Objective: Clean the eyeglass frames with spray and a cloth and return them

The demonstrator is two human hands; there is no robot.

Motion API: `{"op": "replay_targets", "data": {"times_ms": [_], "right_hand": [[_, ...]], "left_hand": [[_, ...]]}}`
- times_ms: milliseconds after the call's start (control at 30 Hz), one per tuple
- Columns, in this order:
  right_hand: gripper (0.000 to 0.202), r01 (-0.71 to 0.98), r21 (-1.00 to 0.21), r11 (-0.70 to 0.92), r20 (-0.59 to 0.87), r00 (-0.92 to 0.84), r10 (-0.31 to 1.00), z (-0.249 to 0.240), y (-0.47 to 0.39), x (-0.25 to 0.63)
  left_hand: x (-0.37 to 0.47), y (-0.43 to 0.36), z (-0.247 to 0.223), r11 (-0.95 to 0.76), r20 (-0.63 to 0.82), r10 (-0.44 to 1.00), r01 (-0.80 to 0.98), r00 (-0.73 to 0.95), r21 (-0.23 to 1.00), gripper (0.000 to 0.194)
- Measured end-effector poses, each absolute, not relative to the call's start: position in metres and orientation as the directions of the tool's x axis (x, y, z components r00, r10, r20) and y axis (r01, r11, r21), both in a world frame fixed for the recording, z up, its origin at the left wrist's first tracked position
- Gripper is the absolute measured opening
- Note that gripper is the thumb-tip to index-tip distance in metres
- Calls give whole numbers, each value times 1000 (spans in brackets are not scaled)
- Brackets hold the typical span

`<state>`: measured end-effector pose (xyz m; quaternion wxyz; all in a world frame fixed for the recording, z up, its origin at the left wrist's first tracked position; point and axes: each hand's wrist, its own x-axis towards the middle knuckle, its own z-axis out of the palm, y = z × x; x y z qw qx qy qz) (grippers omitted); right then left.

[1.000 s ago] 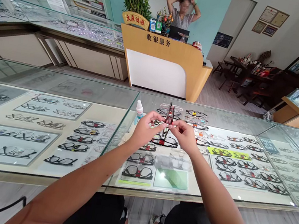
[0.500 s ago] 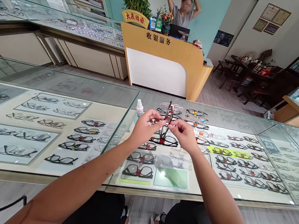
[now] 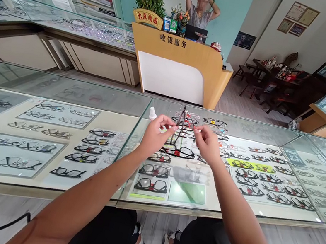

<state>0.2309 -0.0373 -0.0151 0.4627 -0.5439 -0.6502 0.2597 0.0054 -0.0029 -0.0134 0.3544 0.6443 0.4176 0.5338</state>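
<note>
Above the glass counter I hold a dark pair of eyeglasses (image 3: pixel 183 119) between both hands, its thin arms spread in a narrow V. My left hand (image 3: pixel 159 134) pinches the left side between thumb and fingertips. On the other side, my right hand (image 3: pixel 208 144) grips an arm of the glasses with closed fingers. Just below the hands is a black-framed pair of glasses (image 3: pixel 178 151); I cannot tell whether it lies on or under the glass. A white-capped spray bottle (image 3: pixel 152 114) stands behind my left hand, which partly hides it.
Several rows of eyeglasses (image 3: pixel 251 191) fill the display counter (image 3: pixel 213 211) around the hands. A green cloth-like sheet (image 3: pixel 187 193) shows near its front edge. Across the floor stands a wooden cashier desk (image 3: pixel 176 48), with a person (image 3: pixel 200 15) behind it, arms raised to the head.
My hands have moved apart, the right one shifting to the right. The arms of the glasses, close together before, are now spread. The person behind the desk has lowered their hands slightly.
</note>
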Motion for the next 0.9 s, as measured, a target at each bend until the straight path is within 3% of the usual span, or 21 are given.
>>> {"op": "replay_targets", "data": {"times_ms": [133,267,467,633,900], "right_hand": [[30,664,-708,239,423,128,897,-8,-37,244],[29,741,-638,208,508,203,837,-5,-35,250],[28,721,-640,265,583,231,779,-9,-40,239],[28,658,-679,326,472,51,880,-14,-46,219],[46,614,-748,251,391,102,915,-17,-42,216]], "left_hand": [[-2,-1,-13,-446,438,894,278,94,851,15],[-5,-2,-14,-457,435,889,352,145,817,12],[1,2,-18,-403,394,915,191,87,895,21],[10,-5,-21,-362,350,931,126,107,924,29],[19,-21,-20,-379,360,919,106,162,919,22]]}}
